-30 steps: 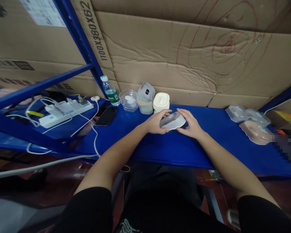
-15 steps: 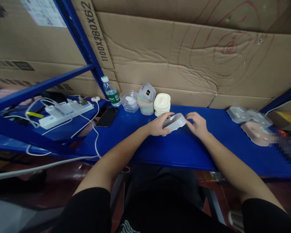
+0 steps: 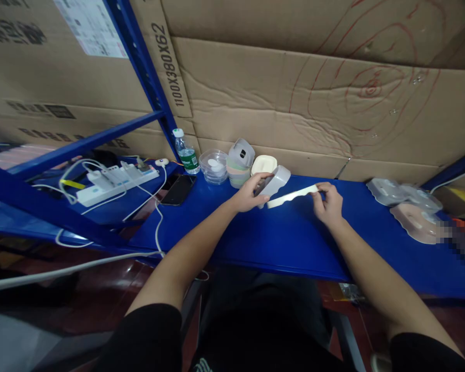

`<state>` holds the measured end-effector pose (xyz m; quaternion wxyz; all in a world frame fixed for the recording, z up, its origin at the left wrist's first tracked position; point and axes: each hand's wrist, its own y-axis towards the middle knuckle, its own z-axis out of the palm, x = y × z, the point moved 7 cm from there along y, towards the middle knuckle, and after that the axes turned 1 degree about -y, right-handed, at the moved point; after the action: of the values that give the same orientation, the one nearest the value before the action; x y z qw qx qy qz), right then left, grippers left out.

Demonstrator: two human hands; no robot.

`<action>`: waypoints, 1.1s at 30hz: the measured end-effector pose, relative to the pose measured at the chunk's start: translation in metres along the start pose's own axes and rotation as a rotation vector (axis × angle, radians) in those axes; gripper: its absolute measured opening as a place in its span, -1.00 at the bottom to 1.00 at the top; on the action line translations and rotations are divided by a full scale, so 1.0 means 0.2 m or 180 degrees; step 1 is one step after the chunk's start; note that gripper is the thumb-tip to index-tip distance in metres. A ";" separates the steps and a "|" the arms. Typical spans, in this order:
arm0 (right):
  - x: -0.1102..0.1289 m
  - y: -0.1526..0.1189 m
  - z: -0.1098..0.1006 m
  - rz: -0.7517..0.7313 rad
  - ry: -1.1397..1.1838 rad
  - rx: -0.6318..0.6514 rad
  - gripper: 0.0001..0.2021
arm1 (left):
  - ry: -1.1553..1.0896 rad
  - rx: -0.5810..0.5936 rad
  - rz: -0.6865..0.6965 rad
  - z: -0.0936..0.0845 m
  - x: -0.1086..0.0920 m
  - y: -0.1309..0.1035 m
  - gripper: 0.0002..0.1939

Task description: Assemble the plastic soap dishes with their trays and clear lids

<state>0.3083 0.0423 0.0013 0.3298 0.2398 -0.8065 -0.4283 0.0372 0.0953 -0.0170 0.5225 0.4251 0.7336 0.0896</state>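
My left hand is closed on a grey plastic tray, which is tilted with its rounded far end up. Between thumb and fingers of my right hand is one end of a thin cream tray with a wavy edge, seen nearly edge-on. Its other end lies close by the grey tray; whether the two touch I cannot tell. Behind my left hand stands a cream stack, partly hidden. Left of it is a stack of pastel containers with a grey piece on top.
Clear round containers, a water bottle and a phone are at the left of the blue table. A white power strip with cables lies farther left. Clear trays and a pinkish tray sit at the right.
The cream wavy tray now shows in my right hand, which has moved right and slightly down, away from the grey tray. My left hand still holds the grey tray, now tilted more steeply.
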 end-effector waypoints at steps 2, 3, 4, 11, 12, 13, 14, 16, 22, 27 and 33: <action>-0.05 0.00 -0.03 0.0305 0.0067 -0.0272 -0.83 | 0.0234 -0.0245 0.0106 -0.04 -0.02 0.00 -0.14; -0.07 0.00 -0.04 0.0443 0.0103 -0.0339 -0.80 | 0.0369 -0.0360 0.0144 -0.05 -0.03 -0.01 -0.13; -0.10 -0.01 -0.05 0.0580 0.0137 -0.0373 -0.78 | 0.0538 -0.0480 0.0162 -0.07 -0.04 -0.01 -0.10; -0.23 -0.01 0.01 0.1176 0.0700 -0.0285 -0.71 | 0.1977 -0.2247 0.0198 -0.35 -0.08 -0.09 -0.02; -0.23 -0.01 0.02 0.1166 0.0739 -0.0230 -0.70 | 0.2038 -0.2545 0.0226 -0.40 -0.09 -0.12 -0.01; -0.23 -0.01 0.04 0.1166 0.0773 -0.0148 -0.69 | 0.2097 -0.2783 0.0179 -0.46 -0.09 -0.14 0.00; -0.24 -0.02 0.06 0.1181 0.0813 -0.0055 -0.66 | 0.2130 -0.2990 0.0082 -0.51 -0.09 -0.15 -0.01; -0.26 -0.03 0.11 0.1246 0.0921 0.0147 -0.59 | 0.2097 -0.3280 -0.0072 -0.60 -0.07 -0.18 -0.03; -0.34 -0.02 0.17 0.1988 0.1456 0.0347 -0.46 | 0.2037 -0.3534 -0.0378 -0.70 -0.02 -0.22 -0.10; -0.32 0.06 0.18 0.3196 0.1620 0.0224 -0.61 | 0.2220 -0.3385 -0.0524 -0.65 -0.05 -0.21 -0.05; -0.18 0.15 0.35 0.3844 0.1953 0.0268 -0.71 | 0.2167 -0.3394 -0.0667 -0.63 -0.09 -0.19 -0.08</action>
<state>0.2787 0.1197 -0.0140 0.7154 -0.1294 -0.6849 -0.0497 -0.0880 0.0979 0.0280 0.4060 -0.0193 0.7509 0.5206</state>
